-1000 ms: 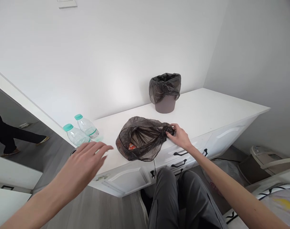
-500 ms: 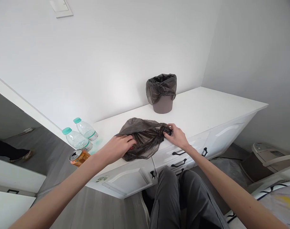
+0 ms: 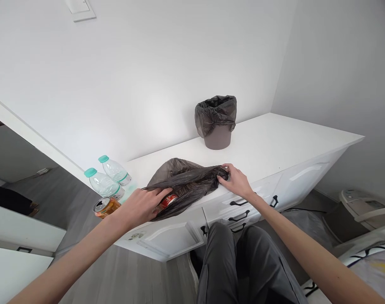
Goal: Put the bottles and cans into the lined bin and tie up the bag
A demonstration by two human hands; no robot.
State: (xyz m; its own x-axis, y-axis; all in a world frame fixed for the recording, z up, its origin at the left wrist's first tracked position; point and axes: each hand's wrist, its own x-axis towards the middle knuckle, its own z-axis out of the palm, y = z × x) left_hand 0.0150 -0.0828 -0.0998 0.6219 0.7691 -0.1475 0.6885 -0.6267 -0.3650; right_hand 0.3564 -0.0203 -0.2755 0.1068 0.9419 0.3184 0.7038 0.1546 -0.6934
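Note:
A dark translucent garbage bag (image 3: pixel 186 181) lies on the white countertop (image 3: pixel 268 147), with something red showing through its lower left part. My left hand (image 3: pixel 148 202) is closed on the bag's left edge and pulls it taut. My right hand (image 3: pixel 236 180) pinches the bunched right end of the bag. The bag is stretched between both hands near the counter's front edge.
A small grey bin (image 3: pixel 216 122) lined with a dark bag stands at the back by the wall. Two clear water bottles (image 3: pixel 108 179) with teal caps and an orange can (image 3: pixel 105 207) sit at the counter's left end. White drawers (image 3: pixel 243 202) are below.
My left hand came in from the left, took hold of the bag's left edge and pulled it leftward, flattening the bag. My right hand stayed on the bunched end.

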